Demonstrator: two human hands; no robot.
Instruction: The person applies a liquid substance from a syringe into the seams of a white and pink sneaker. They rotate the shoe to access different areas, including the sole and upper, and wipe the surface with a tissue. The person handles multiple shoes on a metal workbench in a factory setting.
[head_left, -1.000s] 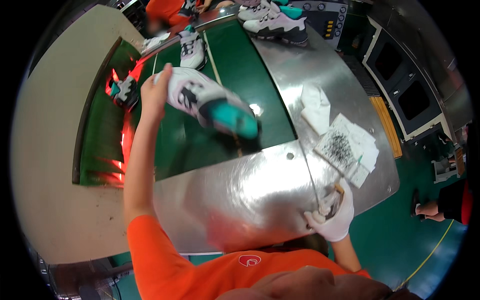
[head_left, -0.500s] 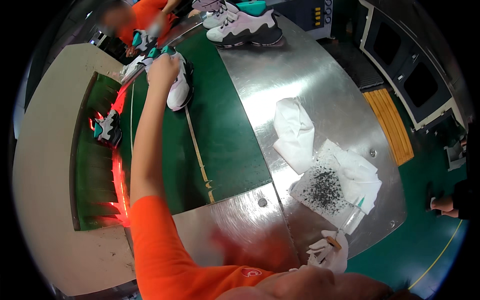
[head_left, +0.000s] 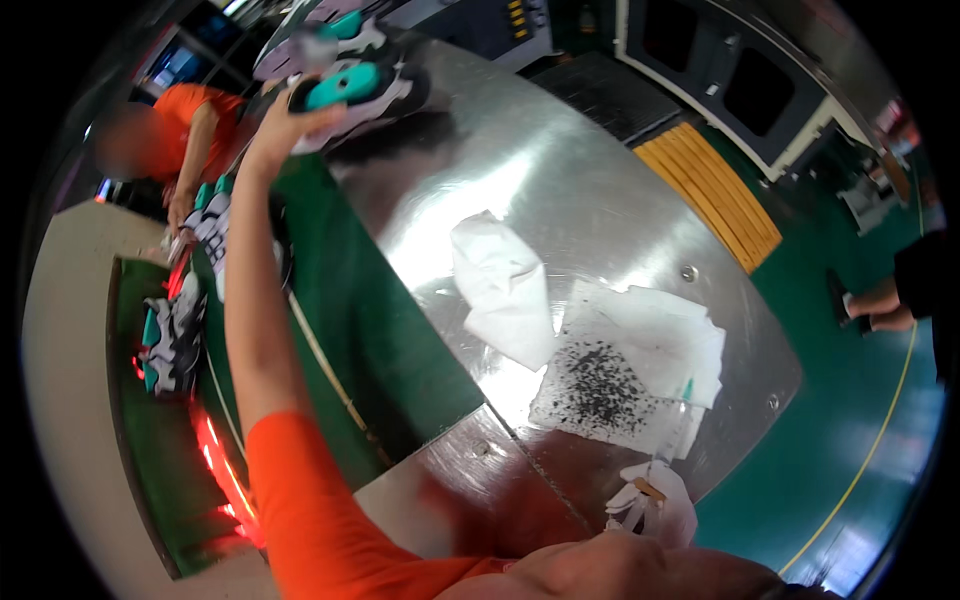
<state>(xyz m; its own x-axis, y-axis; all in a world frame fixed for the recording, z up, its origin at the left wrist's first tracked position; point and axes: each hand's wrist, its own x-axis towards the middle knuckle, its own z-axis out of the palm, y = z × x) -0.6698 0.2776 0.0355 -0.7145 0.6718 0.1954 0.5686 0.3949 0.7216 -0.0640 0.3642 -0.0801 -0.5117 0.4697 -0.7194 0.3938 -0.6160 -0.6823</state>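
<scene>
Far left of centre, my bare left hand [head_left: 280, 128] has its fingers around the heel of a white, lilac and black sneaker [head_left: 395, 95] with a teal insole. This shoe is at the far end of the metal table, beside other sneakers. My right hand [head_left: 665, 508], in a white glove, grips a clear syringe [head_left: 668, 440] with a thin teal tip. A tan strip [head_left: 650, 489] shows at its fingers. The syringe tip lies over a white cloth [head_left: 660, 335] strewn with black specks. Below my left forearm, partly hidden, sneakers [head_left: 213, 235] sit on the green belt.
A crumpled white cloth [head_left: 500, 285] lies on the metal table [head_left: 600, 225]. Another sneaker [head_left: 178, 335] stands by a red-lit opening at left. A co-worker in orange [head_left: 190, 125] reaches in from far left. Yellow slats [head_left: 710, 190] and a person's legs [head_left: 875, 303] are at right.
My left hand has let go of the sneaker on the belt and moved to one on the metal table. The view has turned. The co-worker's hand is now near the belt shoes.
</scene>
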